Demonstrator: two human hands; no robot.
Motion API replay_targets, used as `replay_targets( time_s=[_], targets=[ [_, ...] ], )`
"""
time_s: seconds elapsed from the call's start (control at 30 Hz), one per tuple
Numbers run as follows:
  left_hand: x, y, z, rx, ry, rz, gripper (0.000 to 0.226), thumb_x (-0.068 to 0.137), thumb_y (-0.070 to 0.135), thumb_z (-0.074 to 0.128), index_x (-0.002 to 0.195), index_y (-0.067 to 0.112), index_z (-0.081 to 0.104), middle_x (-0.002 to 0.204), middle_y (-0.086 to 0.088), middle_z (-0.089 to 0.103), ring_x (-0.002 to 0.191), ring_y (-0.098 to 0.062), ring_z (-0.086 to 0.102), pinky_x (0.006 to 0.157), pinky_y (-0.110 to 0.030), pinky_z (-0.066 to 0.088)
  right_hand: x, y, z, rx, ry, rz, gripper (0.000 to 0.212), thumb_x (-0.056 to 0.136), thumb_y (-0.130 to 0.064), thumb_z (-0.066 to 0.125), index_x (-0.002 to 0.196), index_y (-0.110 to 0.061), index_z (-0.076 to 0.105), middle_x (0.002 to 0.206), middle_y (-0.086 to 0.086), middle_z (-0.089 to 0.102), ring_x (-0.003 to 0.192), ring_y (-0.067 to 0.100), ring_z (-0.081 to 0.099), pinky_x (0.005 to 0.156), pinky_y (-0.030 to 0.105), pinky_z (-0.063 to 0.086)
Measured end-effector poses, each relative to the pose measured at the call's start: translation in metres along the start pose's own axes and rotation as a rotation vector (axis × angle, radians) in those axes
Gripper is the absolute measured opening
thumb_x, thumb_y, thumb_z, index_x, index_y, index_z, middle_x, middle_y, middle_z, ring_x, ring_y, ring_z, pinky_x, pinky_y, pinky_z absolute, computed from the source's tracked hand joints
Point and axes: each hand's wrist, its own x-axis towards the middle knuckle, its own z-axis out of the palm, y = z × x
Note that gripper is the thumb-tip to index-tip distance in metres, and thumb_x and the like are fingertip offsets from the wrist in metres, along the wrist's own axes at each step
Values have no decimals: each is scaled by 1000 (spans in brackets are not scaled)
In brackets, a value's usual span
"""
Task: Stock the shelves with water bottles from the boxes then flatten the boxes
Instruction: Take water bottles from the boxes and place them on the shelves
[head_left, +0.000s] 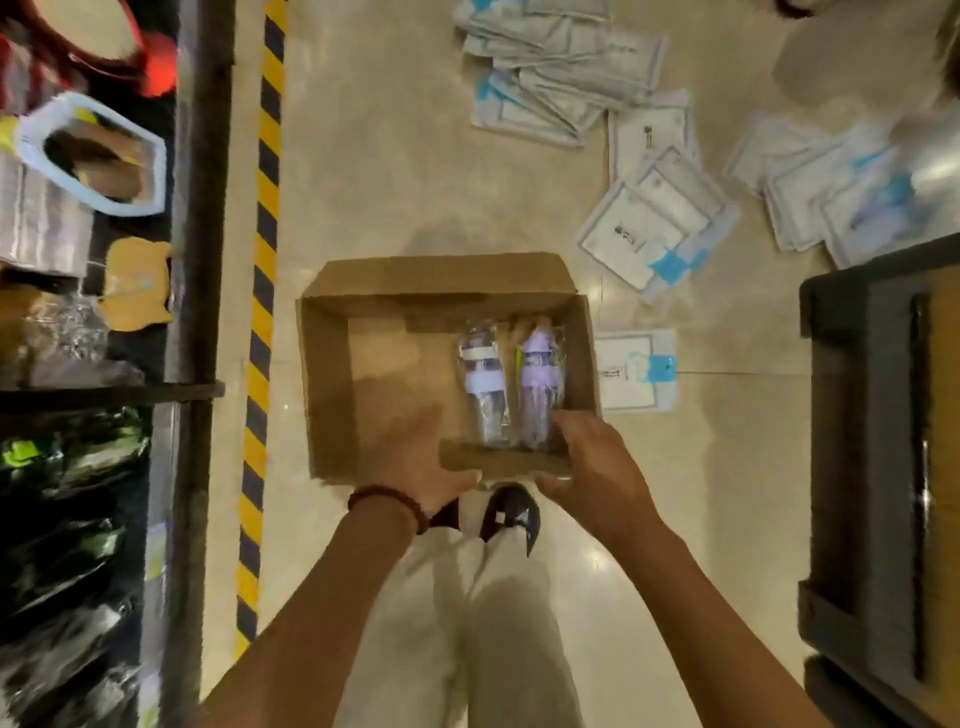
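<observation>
An open brown cardboard box (363, 374) sits on the glossy beige floor tiles (415, 156), and in its right half two clear plastic water bottles wrapped in film lie side by side: one with a pale lilac band (485, 387) and, to its right against the box wall, one with a purple cap and band (540, 382). Both lie flat with their long axes running from the near wall toward the far wall, so their near ends face the person. The right hand (592, 467) is the nearer one: its fingertips reach over the near rim just beside the base of the purple bottle, possibly touching it, though blur makes contact impossible to confirm. Its fingers are loosely spread and gently curved, gripping nothing that shows. The left hand (415, 457), with a dark red bead bracelet (387, 501) at the wrist, hovers over the near edge of the box, left of the lilac bottle, fingers relaxed and extended, holding nothing. Judging from this, each hand can take the bottle on its own side by closing round the near end and lifting along its length. The dark metal shelving unit (197, 260), edged by a yellow-and-black striped floor tape (265, 260), stands to the left, so the bottles must travel that way. Scattered white-and-blue flat packets (644, 228) lie on the floor beyond.
</observation>
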Motion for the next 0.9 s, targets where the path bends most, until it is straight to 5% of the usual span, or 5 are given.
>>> replay_targets(
  time_s=[0.13,0.37,0.63,0.8,0.9],
  targets=[
    [98,-17,47,31,-69,-1,82,76,46,72,142,23,30,144,-2,38,129,-22,39,105,-35,38,78,53,60,-57,-39,68,51,73,-32,75,115,-13,55,107,8,57,98,28,53,77,43,51],
    [243,-46,138,19,-43,-67,86,67,49,77,138,24,35,130,-2,50,116,-21,50,96,-35,45,184,145,153,-85,-100,264,64,78,-31,70,133,-15,41,127,13,48,115,34,47,93,45,47],
    [342,-61,221,-526,26,-225,61,58,42,87,106,28,51,112,4,62,105,-17,60,92,-34,50,246,195,218,71,-29,505,101,80,-38,70,148,0,6,144,22,29,126,40,40,99,42,38],
    [355,-55,240,-767,194,-254,43,59,34,88,81,30,52,82,12,60,74,-5,59,62,-15,45,263,203,236,294,107,553,108,67,-34,81,144,-3,12,139,20,38,124,36,41,101,38,40],
    [356,-53,247,-808,207,-294,53,57,28,90,93,23,51,86,9,60,77,-8,59,63,-16,47,264,207,242,420,161,585,92,65,-24,81,135,-12,23,124,14,52,112,34,52,90,36,46]
  ],
)
